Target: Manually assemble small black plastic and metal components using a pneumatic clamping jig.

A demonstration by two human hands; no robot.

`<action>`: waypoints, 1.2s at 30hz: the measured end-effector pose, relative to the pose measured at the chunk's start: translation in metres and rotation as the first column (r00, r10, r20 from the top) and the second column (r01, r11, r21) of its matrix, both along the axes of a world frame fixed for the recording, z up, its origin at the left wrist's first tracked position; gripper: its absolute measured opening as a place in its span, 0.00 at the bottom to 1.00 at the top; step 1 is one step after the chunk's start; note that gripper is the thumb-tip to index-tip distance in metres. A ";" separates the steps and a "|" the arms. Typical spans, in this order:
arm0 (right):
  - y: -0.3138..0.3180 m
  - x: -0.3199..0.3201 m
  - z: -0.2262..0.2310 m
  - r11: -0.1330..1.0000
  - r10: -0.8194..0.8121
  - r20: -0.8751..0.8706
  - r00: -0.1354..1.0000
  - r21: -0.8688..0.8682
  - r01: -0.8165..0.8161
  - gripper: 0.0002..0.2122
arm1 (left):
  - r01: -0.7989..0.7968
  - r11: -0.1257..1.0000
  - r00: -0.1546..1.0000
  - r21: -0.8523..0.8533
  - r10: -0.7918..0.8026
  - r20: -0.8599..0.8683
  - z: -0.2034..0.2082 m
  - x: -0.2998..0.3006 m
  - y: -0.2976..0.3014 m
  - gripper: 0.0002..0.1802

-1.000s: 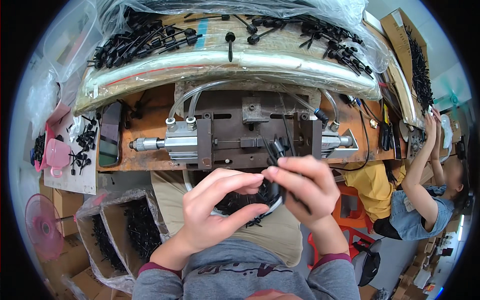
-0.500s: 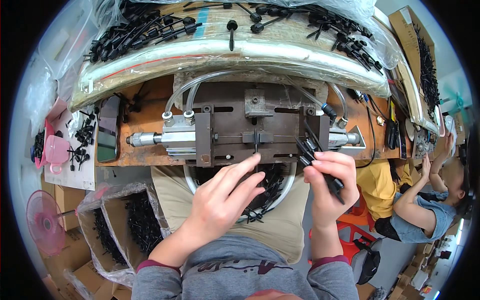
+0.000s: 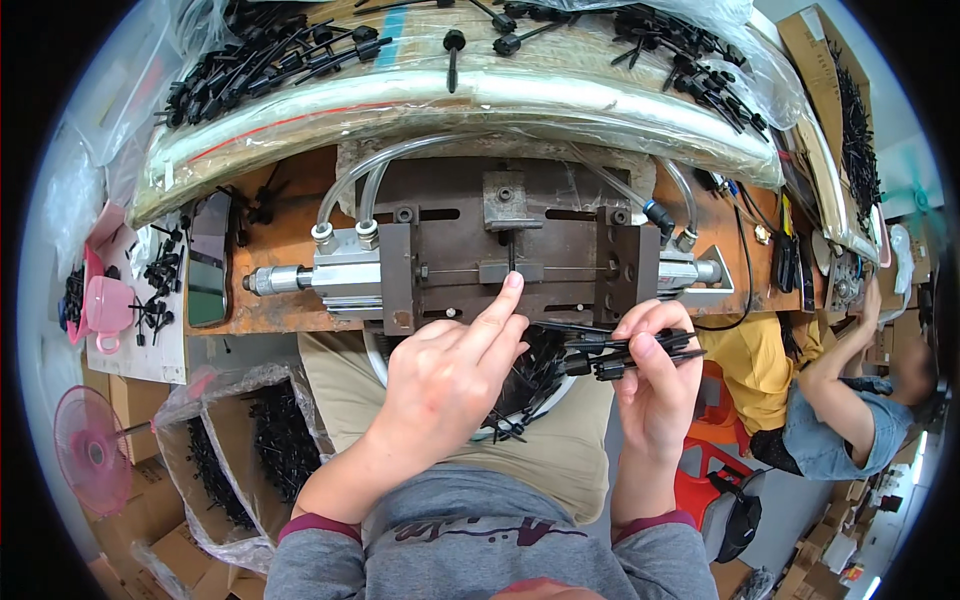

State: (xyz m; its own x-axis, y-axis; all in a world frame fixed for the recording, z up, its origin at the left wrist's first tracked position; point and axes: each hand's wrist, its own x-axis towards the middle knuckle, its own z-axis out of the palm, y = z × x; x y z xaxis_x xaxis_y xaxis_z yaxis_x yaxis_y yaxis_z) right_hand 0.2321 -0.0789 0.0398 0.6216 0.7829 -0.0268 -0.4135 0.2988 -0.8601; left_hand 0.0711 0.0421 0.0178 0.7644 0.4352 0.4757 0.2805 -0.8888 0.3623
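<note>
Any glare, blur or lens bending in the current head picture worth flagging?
Head view: the fisheye bows the plastic-wrapped board, whose front edge shines whitish; corners go black. Head view too: left hand and right hand look fairly sharp, but the black rods in the latter partly blend together.

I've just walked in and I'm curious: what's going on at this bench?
A person works bare-handed at a dark brown metal fixture. The left hand has its index fingertip at the near end of a slim black rod at the fixture's middle, apparently touching it. The right hand holds a bunch of slim black parts. More black parts lie heaped beyond the fixture.
</note>
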 end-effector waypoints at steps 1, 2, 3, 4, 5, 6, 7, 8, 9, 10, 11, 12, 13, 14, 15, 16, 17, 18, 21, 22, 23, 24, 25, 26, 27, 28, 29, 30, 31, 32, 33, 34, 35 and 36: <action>-0.001 0.001 0.000 1.000 0.020 -0.045 0.999 0.005 -0.020 0.06 | 0.009 1.000 1.000 0.010 -0.009 -0.001 0.000 0.000 0.000 0.14; -0.001 0.001 0.000 0.999 0.034 -0.075 0.997 0.011 -0.033 0.06 | 0.018 1.000 1.000 0.020 -0.018 -0.002 -0.001 -0.001 0.001 0.13; -0.001 0.002 0.001 0.998 0.060 -0.092 0.994 0.019 -0.059 0.06 | 0.027 0.999 1.000 0.030 -0.027 -0.001 -0.002 -0.001 0.001 0.13; -0.001 0.001 0.002 0.996 0.086 -0.109 0.990 0.027 -0.084 0.06 | 0.028 1.000 1.000 0.003 -0.028 -0.005 0.000 -0.001 0.002 0.14; -0.001 0.001 0.002 0.993 0.112 -0.126 0.986 0.035 -0.109 0.06 | 0.029 0.999 1.000 -0.024 -0.029 -0.009 0.003 -0.001 0.002 0.14; 0.000 -0.002 0.004 0.993 0.122 -0.143 0.982 0.027 -0.119 0.06 | 0.026 0.998 1.000 -0.051 -0.027 -0.015 0.006 -0.002 0.002 0.15; 0.000 -0.002 0.003 0.990 0.140 -0.156 0.978 0.028 -0.137 0.06 | 0.056 0.977 0.998 -0.204 -0.047 0.052 0.007 -0.002 0.001 0.17; -0.001 -0.003 0.003 0.988 0.157 -0.168 0.973 0.029 -0.155 0.06 | 0.095 0.932 0.991 -0.350 -0.056 0.121 0.008 -0.002 0.000 0.18; -0.001 -0.004 0.002 0.984 0.176 -0.182 0.967 0.030 -0.173 0.06 | 0.139 0.863 0.981 -0.486 -0.053 0.187 0.011 -0.004 -0.001 0.20; 0.000 -0.006 0.003 0.981 0.194 -0.191 0.962 0.033 -0.191 0.05 | 0.232 0.706 0.963 -0.670 -0.071 0.259 0.020 -0.007 -0.003 0.28; 0.000 -0.006 0.003 0.975 0.223 -0.204 0.953 0.038 -0.220 0.06 | 0.308 0.658 0.942 -0.687 -0.107 0.319 0.019 -0.007 -0.003 0.28; -0.001 -0.007 0.002 0.967 0.254 -0.217 0.943 0.043 -0.251 0.06 | 0.381 0.606 0.915 -0.698 -0.138 0.380 0.018 -0.009 -0.002 0.27; -0.001 -0.008 0.002 0.958 0.285 -0.229 0.931 0.049 -0.281 0.06 | 0.452 0.551 0.883 -0.702 -0.164 0.440 0.016 -0.010 0.000 0.27; -0.001 -0.008 0.001 0.948 0.320 -0.250 0.914 0.082 -0.309 0.06 | 0.521 0.558 0.843 -0.645 -0.219 0.492 0.015 -0.010 0.003 0.23; 0.000 -0.008 0.001 0.941 0.338 -0.256 0.905 0.089 -0.327 0.06 | 0.549 0.528 0.828 -0.648 -0.232 0.511 0.016 -0.011 0.006 0.22; 0.001 -0.008 0.002 0.934 0.357 -0.263 0.896 0.096 -0.344 0.06 | 0.575 0.497 0.811 -0.650 -0.245 0.531 0.019 -0.014 0.008 0.21; 0.001 -0.008 0.003 0.927 0.375 -0.269 0.887 0.103 -0.361 0.06 | 0.601 0.466 0.794 -0.650 -0.256 0.551 0.021 -0.015 0.009 0.20; 0.002 -0.009 0.003 0.924 0.382 -0.273 0.883 0.096 -0.370 0.06 | 0.569 0.487 0.815 -0.662 -0.232 0.530 0.023 -0.016 0.008 0.19; 0.002 -0.010 0.003 0.918 0.395 -0.290 0.872 0.078 -0.389 0.07 | 0.400 0.475 0.912 -0.784 -0.117 0.394 0.029 -0.016 0.000 0.19; 0.002 -0.010 0.001 0.918 0.393 -0.300 0.869 0.076 -0.389 0.07 | 0.411 0.509 0.906 -0.757 -0.133 0.402 0.028 -0.016 0.000 0.19; 0.001 -0.010 0.000 0.918 0.391 -0.311 0.866 0.074 -0.389 0.07 | 0.421 0.541 0.900 -0.728 -0.149 0.409 0.025 -0.016 0.001 0.19; 0.001 -0.010 0.000 0.917 0.395 -0.310 0.865 0.072 -0.393 0.07 | 0.431 0.570 0.894 -0.699 -0.166 0.415 0.023 -0.017 0.001 0.19; 0.001 -0.010 -0.001 0.915 0.399 -0.310 0.863 0.069 -0.398 0.07 | 0.457 0.596 0.879 -0.660 -0.192 0.436 0.022 -0.018 0.003 0.19; 0.000 -0.010 -0.001 0.913 0.403 -0.309 0.862 0.067 -0.403 0.07 | 0.483 0.621 0.863 -0.618 -0.219 0.454 0.021 -0.018 0.007 0.19; 0.001 -0.010 0.000 0.917 0.394 -0.306 0.867 0.074 -0.391 0.07 | 0.507 0.642 0.847 -0.574 -0.248 0.471 0.019 -0.018 0.010 0.19; 0.001 -0.009 0.002 0.921 0.386 -0.302 0.872 0.082 -0.380 0.07 | 0.530 0.602 0.834 -0.598 -0.243 0.495 0.018 -0.019 0.012 0.19; 0.001 -0.009 0.002 0.925 0.378 -0.298 0.877 0.090 -0.369 0.07 | 0.551 0.559 0.822 -0.619 -0.236 0.519 0.016 -0.020 0.013 0.19; 0.001 -0.008 0.002 0.931 0.364 -0.299 0.882 0.100 -0.350 0.07 | 0.570 0.518 0.810 -0.638 -0.226 0.541 0.015 -0.022 0.014 0.20; 0.000 -0.007 0.002 0.938 0.347 -0.296 0.890 0.101 -0.331 0.07 | 0.582 0.476 0.804 -0.660 -0.213 0.555 0.015 -0.024 0.016 0.20; -0.001 -0.005 0.002 0.944 0.329 -0.294 0.898 0.103 -0.312 0.07 | 0.592 0.433 0.798 -0.679 -0.199 0.569 0.015 -0.026 0.017 0.21; -0.002 -0.004 0.003 0.951 0.311 -0.291 0.905 0.103 -0.293 0.07 | 0.602 0.389 0.792 -0.697 -0.184 0.582 0.016 -0.028 0.018 0.21; -0.003 -0.003 0.004 0.962 0.273 -0.294 0.916 0.102 -0.254 0.07 | 0.592 0.332 0.800 -0.735 -0.133 0.584 0.018 -0.031 0.016 0.23; -0.005 0.001 0.002 0.966 0.256 -0.277 0.926 0.121 -0.230 0.06 | 0.584 0.340 0.804 -0.738 -0.118 0.582 0.018 -0.034 0.015 0.23; -0.006 0.003 0.001 0.976 0.203 -0.270 0.941 0.130 -0.174 0.06 | 0.578 0.346 0.807 -0.739 -0.104 0.582 0.018 -0.035 0.015 0.24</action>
State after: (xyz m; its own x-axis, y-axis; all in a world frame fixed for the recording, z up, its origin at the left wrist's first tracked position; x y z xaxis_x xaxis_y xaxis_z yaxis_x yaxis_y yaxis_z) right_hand 0.2355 -0.0852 0.0403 0.4411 0.8927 -0.0918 -0.6907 0.2724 -0.6698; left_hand 0.0356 0.0570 0.0363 0.8086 0.5150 0.2844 -0.3324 0.0011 0.9431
